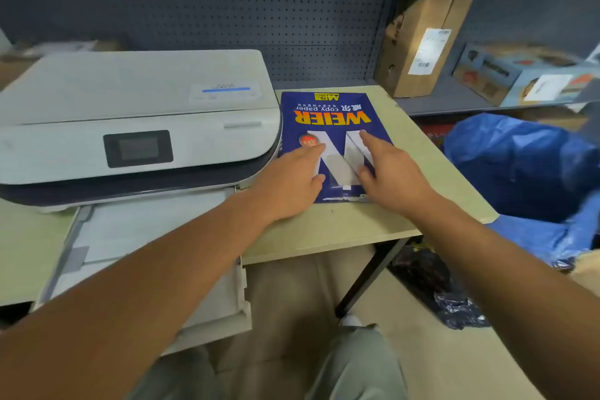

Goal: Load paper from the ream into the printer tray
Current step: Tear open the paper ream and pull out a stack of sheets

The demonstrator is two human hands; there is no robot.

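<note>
Pegboard shelving backs a desk where, at frame centre, left hand and right hand lie open on the ream, right of the printer; tray extended lower left. Next, likely: open the wrapper.

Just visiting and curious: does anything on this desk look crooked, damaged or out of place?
Little stands out. The blue ream lies flat beside the printer, its printed wording upside down to the person. The printer tray juts past the desk edge. Left hand and right hand rest on the ream.
</note>
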